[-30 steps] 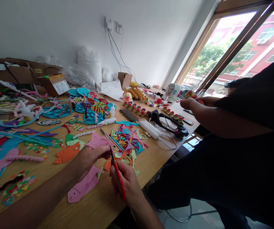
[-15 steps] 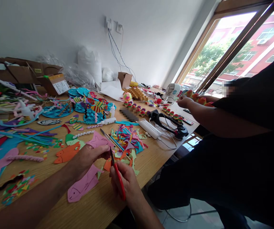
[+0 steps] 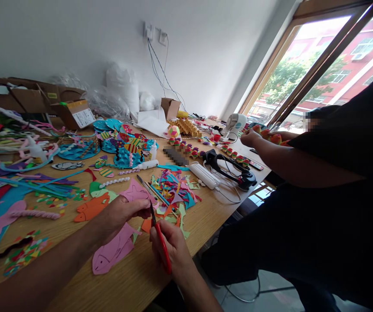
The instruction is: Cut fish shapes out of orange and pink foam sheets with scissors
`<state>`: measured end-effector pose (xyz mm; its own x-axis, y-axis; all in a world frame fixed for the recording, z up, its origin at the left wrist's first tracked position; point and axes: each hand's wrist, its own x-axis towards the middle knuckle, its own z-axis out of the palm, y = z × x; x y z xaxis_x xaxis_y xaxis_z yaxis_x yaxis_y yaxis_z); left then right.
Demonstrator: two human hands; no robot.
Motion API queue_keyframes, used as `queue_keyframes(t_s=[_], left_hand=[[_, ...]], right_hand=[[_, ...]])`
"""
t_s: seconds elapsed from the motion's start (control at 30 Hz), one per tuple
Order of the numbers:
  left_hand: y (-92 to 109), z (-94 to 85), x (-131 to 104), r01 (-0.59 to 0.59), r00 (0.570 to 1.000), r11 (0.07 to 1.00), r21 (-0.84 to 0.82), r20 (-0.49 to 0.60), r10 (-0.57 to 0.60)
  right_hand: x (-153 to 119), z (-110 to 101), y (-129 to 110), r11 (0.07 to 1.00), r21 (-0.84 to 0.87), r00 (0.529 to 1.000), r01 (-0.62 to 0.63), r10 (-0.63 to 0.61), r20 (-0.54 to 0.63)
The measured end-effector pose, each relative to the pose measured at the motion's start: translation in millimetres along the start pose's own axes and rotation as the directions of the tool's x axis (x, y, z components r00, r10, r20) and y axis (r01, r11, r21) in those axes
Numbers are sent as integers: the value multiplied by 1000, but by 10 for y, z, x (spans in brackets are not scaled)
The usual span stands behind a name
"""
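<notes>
My left hand [image 3: 126, 214] pinches a piece of pink paper [image 3: 135, 190] with fish outlines drawn on it, held above the table. In my right hand [image 3: 171, 245] are red-handled scissors [image 3: 163, 247], their blades pointing up at the paper's edge beside my left fingertips. Whether the blades are apart is hard to make out. Below my left hand lies another pink paper fish shape [image 3: 113, 251] with a drawn outline. Orange paper fish [image 3: 91, 207] rest left of that hand. A pile of coloured paper scraps [image 3: 176, 186] lies just beyond my hands.
A white power strip [image 3: 205, 174] and a black head strap [image 3: 228, 169] with cables lie at the right. Glue bottles [image 3: 147, 164], blue paper pieces and pipe cleaners [image 3: 37, 214] cover the left and back. A co-worker [image 3: 303, 208] stands close on the right, holding colourful items.
My hands, the paper and the scissors stay almost in place. The co-worker's hands shift slightly with the colourful items.
</notes>
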<state>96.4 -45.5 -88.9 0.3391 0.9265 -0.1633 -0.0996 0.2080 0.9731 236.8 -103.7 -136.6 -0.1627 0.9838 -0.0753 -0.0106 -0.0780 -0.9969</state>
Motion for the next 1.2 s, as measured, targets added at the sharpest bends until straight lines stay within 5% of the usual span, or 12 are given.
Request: queue_keyframes(t_s=[1.2], left_hand=[[-10,-61,35,-35,999,999,-30,-7,35]], right_hand=[[11,-34,39,997,-55,999,50,-51,-7]])
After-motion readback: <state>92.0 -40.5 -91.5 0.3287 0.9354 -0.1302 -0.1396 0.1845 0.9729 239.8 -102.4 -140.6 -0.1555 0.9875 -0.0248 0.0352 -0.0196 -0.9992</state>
